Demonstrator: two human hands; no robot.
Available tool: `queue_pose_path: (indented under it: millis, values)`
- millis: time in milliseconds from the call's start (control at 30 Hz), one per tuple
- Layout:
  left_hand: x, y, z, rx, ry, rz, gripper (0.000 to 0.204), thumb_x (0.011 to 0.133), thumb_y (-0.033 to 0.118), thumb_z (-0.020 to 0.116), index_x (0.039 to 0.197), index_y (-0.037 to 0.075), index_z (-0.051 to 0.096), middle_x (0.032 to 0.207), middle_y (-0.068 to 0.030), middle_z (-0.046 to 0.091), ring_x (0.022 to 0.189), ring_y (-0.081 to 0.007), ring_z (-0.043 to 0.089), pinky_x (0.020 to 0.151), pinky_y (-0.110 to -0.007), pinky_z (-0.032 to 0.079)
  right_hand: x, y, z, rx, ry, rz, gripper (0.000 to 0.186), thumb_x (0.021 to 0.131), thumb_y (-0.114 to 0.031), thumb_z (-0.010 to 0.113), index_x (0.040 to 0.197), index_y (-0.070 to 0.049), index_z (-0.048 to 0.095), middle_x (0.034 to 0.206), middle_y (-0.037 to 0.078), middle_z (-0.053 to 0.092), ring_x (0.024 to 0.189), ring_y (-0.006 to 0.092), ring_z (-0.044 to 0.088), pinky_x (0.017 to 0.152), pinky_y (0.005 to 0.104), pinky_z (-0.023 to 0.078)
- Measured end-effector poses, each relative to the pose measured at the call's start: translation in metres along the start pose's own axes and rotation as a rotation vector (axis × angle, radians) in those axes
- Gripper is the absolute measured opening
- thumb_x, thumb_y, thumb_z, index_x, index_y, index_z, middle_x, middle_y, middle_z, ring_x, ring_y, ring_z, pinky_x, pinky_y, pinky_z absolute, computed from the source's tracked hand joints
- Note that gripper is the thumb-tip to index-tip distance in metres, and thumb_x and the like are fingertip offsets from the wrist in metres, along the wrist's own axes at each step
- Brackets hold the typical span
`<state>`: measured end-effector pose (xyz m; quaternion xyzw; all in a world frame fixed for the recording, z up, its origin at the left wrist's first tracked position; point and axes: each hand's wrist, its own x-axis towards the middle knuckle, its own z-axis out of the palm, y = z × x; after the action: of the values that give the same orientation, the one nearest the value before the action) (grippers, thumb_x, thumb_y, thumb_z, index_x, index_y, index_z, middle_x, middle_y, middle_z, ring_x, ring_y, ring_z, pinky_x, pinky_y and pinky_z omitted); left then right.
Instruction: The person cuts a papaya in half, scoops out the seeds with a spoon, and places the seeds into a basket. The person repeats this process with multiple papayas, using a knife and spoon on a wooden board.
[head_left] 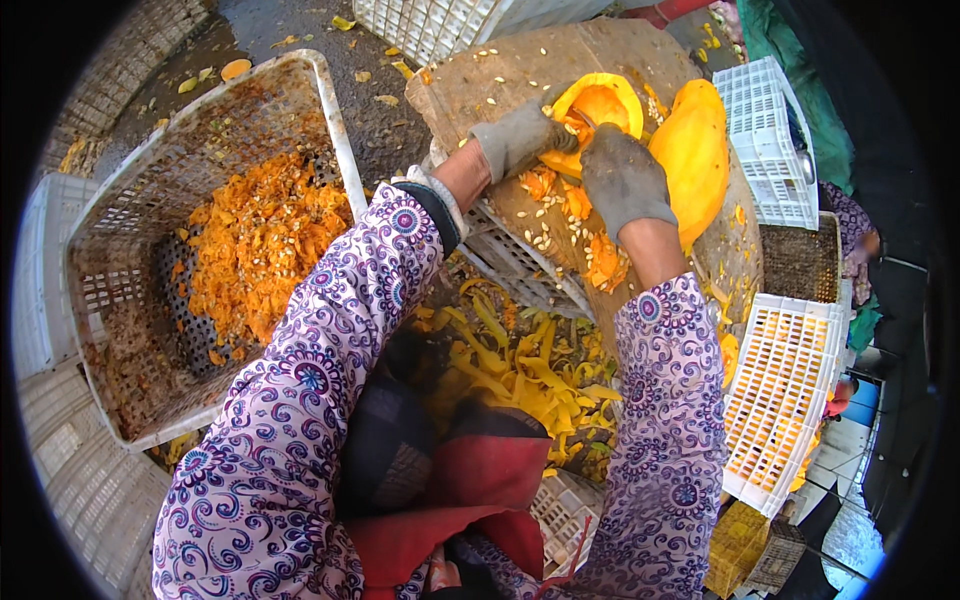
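On a round wooden board (480, 85), a peeled, cut-open pumpkin (625, 97) shows its orange hollow. My left hand (518, 137), in a grey glove, grips its near-left edge. Over the pumpkin's near side is my right hand (626, 178), also gloved and closed; whatever its fingers hold is hidden beneath it. Just right of that hand lies a second peeled yellow pumpkin (697, 150), long and smooth. Clumps of orange pulp (605, 265) and scattered seeds lie on the board below my hands.
At left stands a dirty white plastic crate (342, 130) with a heap of seedy orange pulp (260, 240). Yellow peel strips (530, 370) cover the ground between my arms. White crates (790, 375) stand along the right, and another crate (430, 25) is beyond the board.
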<state>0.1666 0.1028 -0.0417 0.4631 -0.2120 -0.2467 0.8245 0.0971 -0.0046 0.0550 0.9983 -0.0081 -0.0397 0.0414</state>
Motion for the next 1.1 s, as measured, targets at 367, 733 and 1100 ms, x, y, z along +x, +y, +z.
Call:
queue_pose_path:
  millis: [367,733,1100]
  values:
    - [-0.004,0.007,-0.002,0.267,-0.047,0.097,0.056,0.076,0.001,0.067,0.127,0.004,0.044,0.106,-0.0062,0.061,0.091,-0.0126,0.057,0.076,-0.028,0.049,-0.023,0.006,0.000,-0.023,0.065,-0.059,0.017,0.086,-0.017,0.047,0.090,-0.003,0.056,0.082,0.021,0.063,0.080,0.0363,0.063,0.068,0.0448,0.050]
    - [-0.004,0.006,-0.008,0.535,-0.045,0.072,0.061,0.075,0.004,0.064,0.131,0.005,0.041,0.103,-0.0074,0.062,0.084,-0.0138,0.057,0.073,-0.026,0.049,0.008,-0.002,-0.005,-0.038,0.080,0.052,0.024,0.086,-0.022,0.045,0.090,-0.004,0.061,0.089,0.022,0.064,0.085,0.0376,0.062,0.074,0.0459,0.049]
    - [-0.008,0.007,-0.004,0.439,-0.042,0.182,0.052,0.077,0.002,0.064,0.126,0.003,0.046,0.106,-0.0077,0.062,0.090,-0.0131,0.057,0.080,-0.027,0.048,-0.025,-0.002,0.011,-0.022,0.015,0.022,0.019,0.087,-0.021,0.047,0.088,-0.004,0.055,0.080,0.021,0.064,0.077,0.0373,0.063,0.067,0.0460,0.050]
